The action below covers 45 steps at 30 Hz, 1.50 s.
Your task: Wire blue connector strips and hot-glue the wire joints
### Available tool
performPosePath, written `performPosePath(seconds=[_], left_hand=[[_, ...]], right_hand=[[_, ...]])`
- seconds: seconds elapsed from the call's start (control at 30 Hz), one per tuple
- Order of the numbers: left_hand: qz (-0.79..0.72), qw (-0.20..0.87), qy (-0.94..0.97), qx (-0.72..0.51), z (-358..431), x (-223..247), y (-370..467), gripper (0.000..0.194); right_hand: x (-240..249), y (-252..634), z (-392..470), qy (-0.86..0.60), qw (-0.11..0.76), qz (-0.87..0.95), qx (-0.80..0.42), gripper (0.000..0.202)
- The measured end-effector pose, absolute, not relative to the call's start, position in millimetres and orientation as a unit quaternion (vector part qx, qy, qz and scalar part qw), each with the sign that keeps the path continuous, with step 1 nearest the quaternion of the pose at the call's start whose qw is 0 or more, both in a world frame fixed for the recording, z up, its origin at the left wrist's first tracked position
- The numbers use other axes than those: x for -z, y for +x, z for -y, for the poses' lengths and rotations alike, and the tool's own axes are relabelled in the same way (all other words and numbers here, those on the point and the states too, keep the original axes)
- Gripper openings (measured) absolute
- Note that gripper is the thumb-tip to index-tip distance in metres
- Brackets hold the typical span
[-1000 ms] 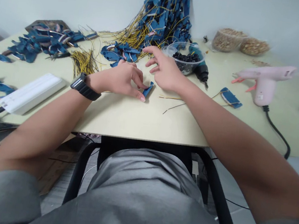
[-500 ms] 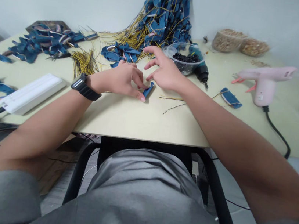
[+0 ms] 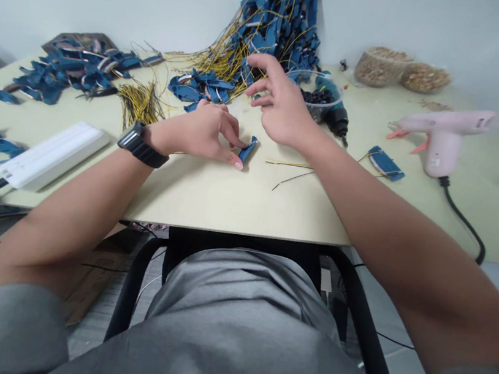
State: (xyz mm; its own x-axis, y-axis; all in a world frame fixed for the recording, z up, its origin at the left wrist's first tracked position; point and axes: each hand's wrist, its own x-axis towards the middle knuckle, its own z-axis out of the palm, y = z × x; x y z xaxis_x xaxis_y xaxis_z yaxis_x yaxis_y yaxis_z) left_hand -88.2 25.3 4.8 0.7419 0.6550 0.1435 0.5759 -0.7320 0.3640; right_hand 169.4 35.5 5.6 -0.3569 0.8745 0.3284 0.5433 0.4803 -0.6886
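Note:
My left hand (image 3: 213, 132), with a black watch on its wrist, presses a small blue piece (image 3: 248, 150) against the table between thumb and fingers. Above the table and to the right of it, my right hand (image 3: 280, 101) is open, its fingers apart and nothing visible in them. Behind those fingers stands a clear round tub (image 3: 330, 102) of small black parts, partly hidden by the hand. Thin yellow and black wires (image 3: 289, 165) lie under my right forearm. Another blue piece with wires (image 3: 386, 164) lies to the right.
A pink glue gun (image 3: 444, 137) with a cord stands at right. A teal and black power tool (image 3: 337, 120) lies by the tub. Blue pieces (image 3: 277, 24) heap at the back, more (image 3: 69, 66) at left near yellow wires (image 3: 140, 103). A white box (image 3: 54, 153) sits front left.
My right hand has risen slightly away from the blue piece, its fingers shifting toward the back of the table. My left hand has stayed in place on the piece.

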Motion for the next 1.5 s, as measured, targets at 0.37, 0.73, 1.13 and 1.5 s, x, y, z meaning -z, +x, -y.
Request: performPosePath(seconds=[0.37, 0.73, 1.13, 1.5], left_hand=[[-0.329, 0.142, 0.923, -0.142, -27, -1, -89, 0.061], [-0.330, 0.140, 0.923, -0.139, -25, -3, -88, 0.056], [-0.330, 0.150, 0.922, -0.138, -25, -3, -89, 0.051], [-0.338, 0.152, 0.921, -0.122, -24, -6, -88, 0.069]], right_hand=[[17, 170, -44, -0.398, 0.287, 0.826, -0.277, 0.102], [12, 170, -40, -0.415, 0.272, 0.832, -0.248, 0.093], [10, 169, -39, -0.429, 0.285, 0.808, -0.285, 0.088], [-6, 168, -35, -0.389, 0.391, 0.784, -0.286, 0.099]])
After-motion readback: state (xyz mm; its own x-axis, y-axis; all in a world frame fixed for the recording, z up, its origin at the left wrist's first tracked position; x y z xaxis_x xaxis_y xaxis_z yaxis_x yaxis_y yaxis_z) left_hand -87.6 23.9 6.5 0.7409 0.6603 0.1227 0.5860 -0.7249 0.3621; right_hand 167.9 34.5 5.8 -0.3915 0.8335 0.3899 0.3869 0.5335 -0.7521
